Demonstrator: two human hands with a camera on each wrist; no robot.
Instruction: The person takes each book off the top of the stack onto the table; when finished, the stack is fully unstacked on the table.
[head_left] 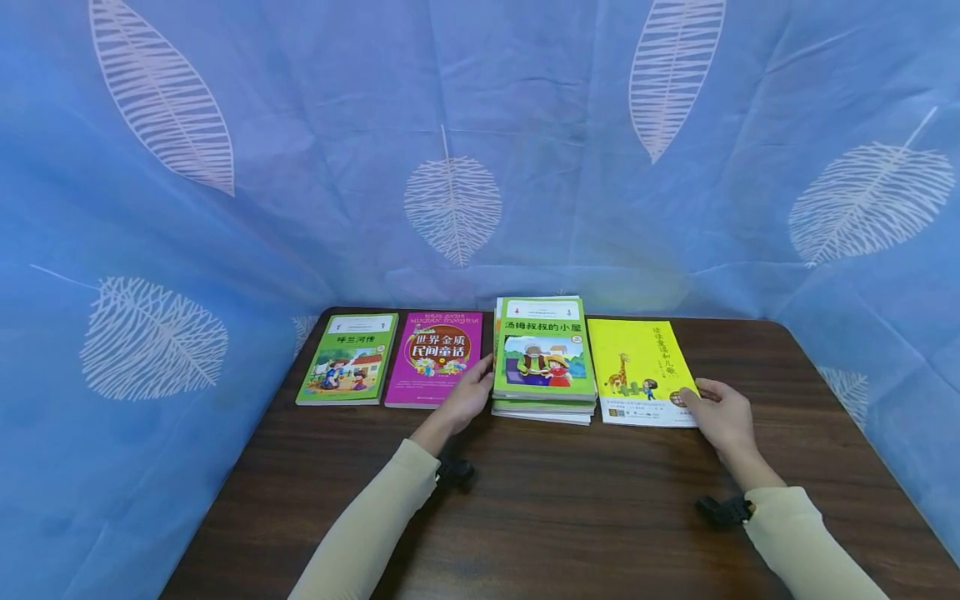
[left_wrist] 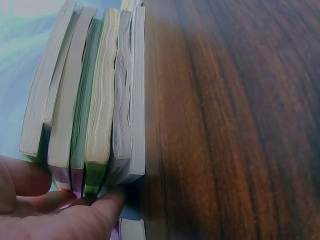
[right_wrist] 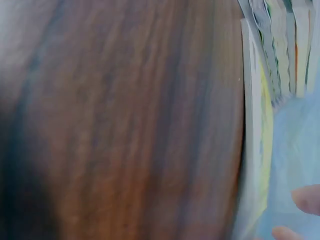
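My left hand is at the left side of a stack of books, fingers along the spines in the left wrist view. On top of the stack lies a green picture-cover book. My right hand is at the lower right corner of a yellow book, its thumb overlapping the cover. In the right wrist view only two fingertips show, beside the yellow cover; the rest of that hand is out of frame. A magenta book lies just left of my left hand.
Another green book lies flat at the far left of the row. All the books are near the back edge of a dark wooden table. A blue leaf-patterned curtain hangs behind and at both sides.
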